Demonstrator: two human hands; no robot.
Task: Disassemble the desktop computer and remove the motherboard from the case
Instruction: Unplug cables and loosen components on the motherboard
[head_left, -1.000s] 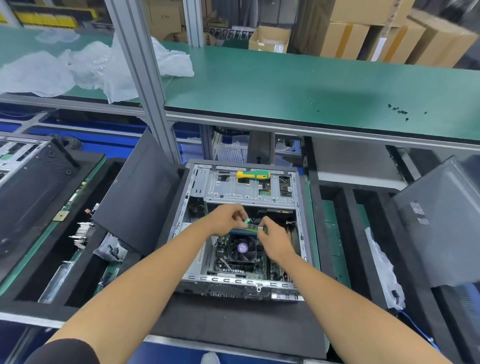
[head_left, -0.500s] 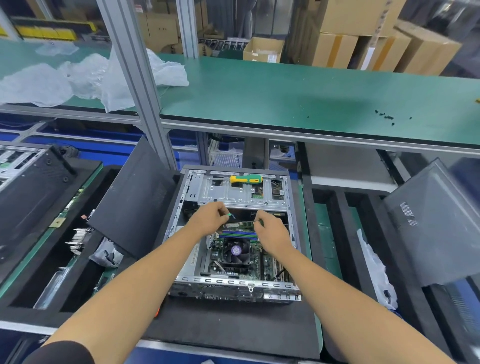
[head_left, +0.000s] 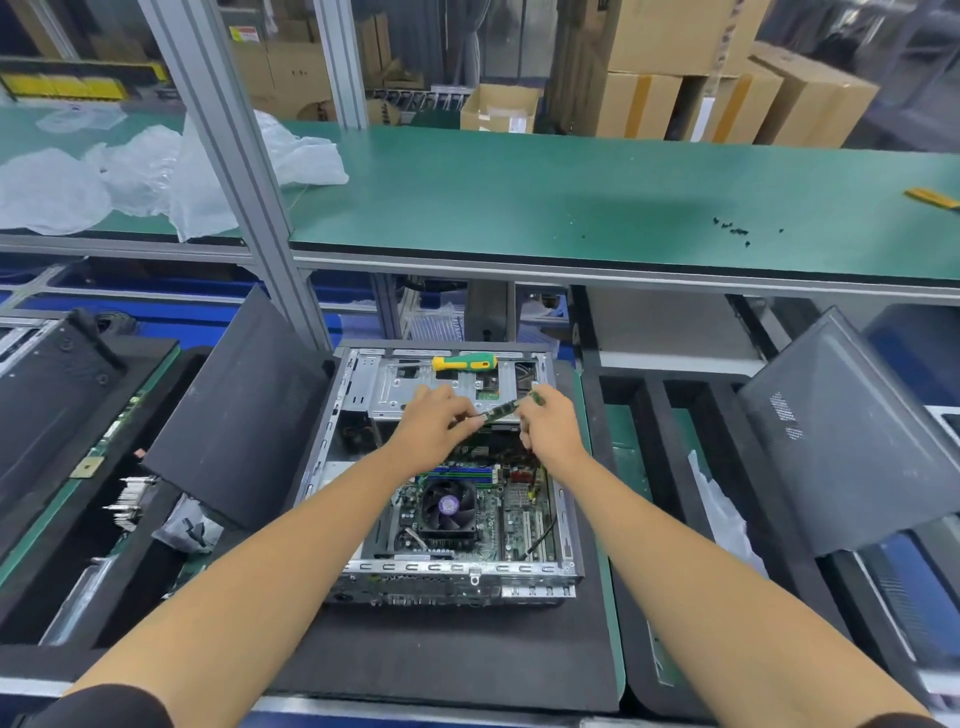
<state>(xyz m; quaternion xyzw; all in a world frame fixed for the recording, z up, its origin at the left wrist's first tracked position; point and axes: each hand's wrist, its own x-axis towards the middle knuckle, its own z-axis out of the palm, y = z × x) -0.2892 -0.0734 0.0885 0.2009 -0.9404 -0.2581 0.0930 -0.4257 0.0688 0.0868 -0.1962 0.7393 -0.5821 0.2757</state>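
Note:
An open metal computer case (head_left: 332, 426) lies flat on a black foam pad in front of me. Inside it sits the green motherboard (head_left: 519, 525) with a black CPU fan (head_left: 448, 505) and blue memory slots (head_left: 462, 472). My left hand (head_left: 434, 426) and my right hand (head_left: 550, 426) each pinch one end of a green memory stick (head_left: 501, 410), held level above the board, clear of the slots. A yellow and green screwdriver (head_left: 464, 362) lies on the drive bay at the case's far end.
A black side panel (head_left: 244, 410) leans at the case's left. Another dark panel (head_left: 852, 431) leans at the right. A green shelf (head_left: 571, 192) above holds plastic bags (head_left: 130, 176) and several small black screws (head_left: 732, 228). Foam trays with parts flank the pad.
Both hands have risen from the memory slots toward the drive bay, lifting the memory stick out of the board. The camera has tilted so the case sits lower in view.

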